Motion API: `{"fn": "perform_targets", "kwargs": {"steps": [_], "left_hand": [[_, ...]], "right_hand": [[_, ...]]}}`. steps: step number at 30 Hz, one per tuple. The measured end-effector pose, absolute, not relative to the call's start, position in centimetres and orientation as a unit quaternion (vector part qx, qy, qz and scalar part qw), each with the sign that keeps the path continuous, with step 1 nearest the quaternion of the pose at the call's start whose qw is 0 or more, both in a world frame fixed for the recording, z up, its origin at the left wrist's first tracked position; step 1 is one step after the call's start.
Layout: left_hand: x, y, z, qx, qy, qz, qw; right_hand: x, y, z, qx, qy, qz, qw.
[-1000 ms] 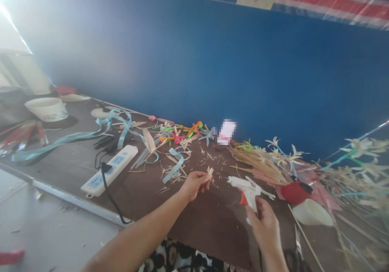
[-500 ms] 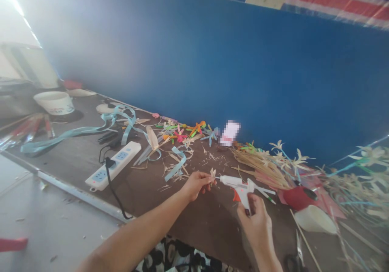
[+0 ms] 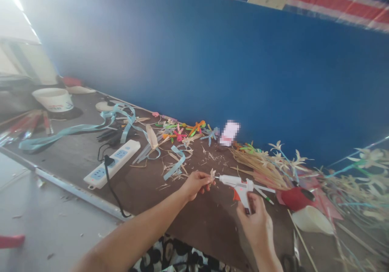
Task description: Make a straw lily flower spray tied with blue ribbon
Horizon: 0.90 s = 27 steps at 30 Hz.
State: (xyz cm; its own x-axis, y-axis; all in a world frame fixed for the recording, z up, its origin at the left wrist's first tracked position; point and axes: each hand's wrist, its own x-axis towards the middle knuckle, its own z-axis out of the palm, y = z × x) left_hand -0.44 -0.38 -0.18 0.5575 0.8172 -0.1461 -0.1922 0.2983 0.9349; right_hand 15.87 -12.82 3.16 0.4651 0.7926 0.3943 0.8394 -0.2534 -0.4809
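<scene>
My left hand (image 3: 197,184) is closed in a pinch on a small pale straw-like flower (image 3: 212,173), held just above the brown table (image 3: 194,227). My right hand (image 3: 257,219) is wrapped round the handle of a white hot glue gun (image 3: 237,183) with an orange trigger. The gun's nozzle points left and lies at the flower, close to my left fingertips; whether it touches cannot be made out. Behind the gun a white stick with a green band (image 3: 264,195) slants across the table. Part of the flower is hidden by my fingers.
A white power strip (image 3: 112,164) with a black plug stands left. Light blue ribbon (image 3: 75,130), colourful pipe-cleaner figures (image 3: 179,134) and dried husk strips (image 3: 258,164) lie toward the blue wall. At right are a red roll (image 3: 296,198), a cream roll (image 3: 313,218), scissors (image 3: 295,247) and pale flowers (image 3: 367,158).
The view has shifted slightly. Both hands stay nearly in place, with the glue gun's nozzle still at the flower.
</scene>
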Motion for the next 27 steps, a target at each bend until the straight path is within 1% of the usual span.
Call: {"fn": "perform_targets", "kwargs": {"steps": [8,13,27], "left_hand": [[-0.36,-0.26,-0.69,0.492,0.318,0.343,0.735],[-0.3,-0.29,-0.72,0.487,0.315,0.345,0.738],[-0.34,-0.38,-0.4,0.488,0.322,0.345,0.734]], "right_hand": [[15.68,-12.9,3.2,-0.788,-0.525,-0.035,0.321],[15.75,-12.87,3.29,-0.79,-0.517,-0.055,0.325],[15.76,-13.07,4.13,-0.79,-0.529,-0.038,0.309]]}}
